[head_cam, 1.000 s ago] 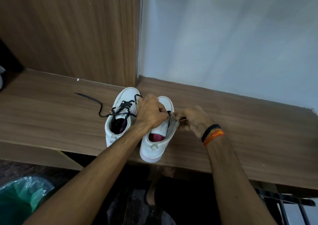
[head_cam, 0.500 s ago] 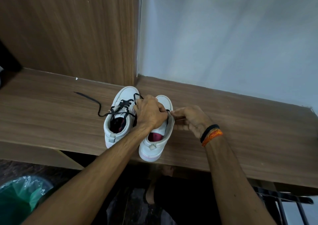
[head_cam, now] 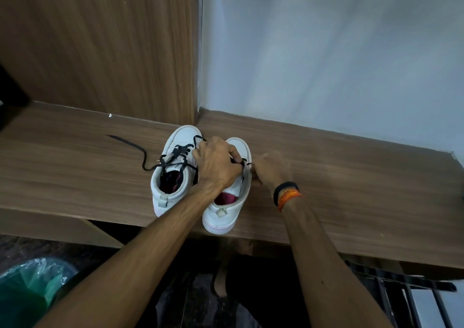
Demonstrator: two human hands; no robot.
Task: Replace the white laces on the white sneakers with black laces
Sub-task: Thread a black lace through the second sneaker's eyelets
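Note:
Two white sneakers stand side by side on the wooden desk (head_cam: pixel 351 189), toes pointing away from me. The left sneaker (head_cam: pixel 173 174) is threaded with a black lace (head_cam: pixel 140 152) whose loose end trails left across the desk. My left hand (head_cam: pixel 216 164) lies over the right sneaker (head_cam: pixel 231 202), fingers curled on a black lace at its eyelets. My right hand (head_cam: pixel 271 169), blurred, sits against that shoe's right side and pinches the lace end there. The hands hide most of the right sneaker's lacing.
A wooden panel (head_cam: pixel 100 51) and a pale wall (head_cam: pixel 326 51) rise behind the desk. A bin with a green liner (head_cam: pixel 27 292) stands on the floor at lower left. A dark metal rack (head_cam: pixel 406 292) sits at lower right.
My right hand has shifted a little left, tighter to the right sneaker's side. The left hand keeps its grip over the shoe. The sneakers stay where they were.

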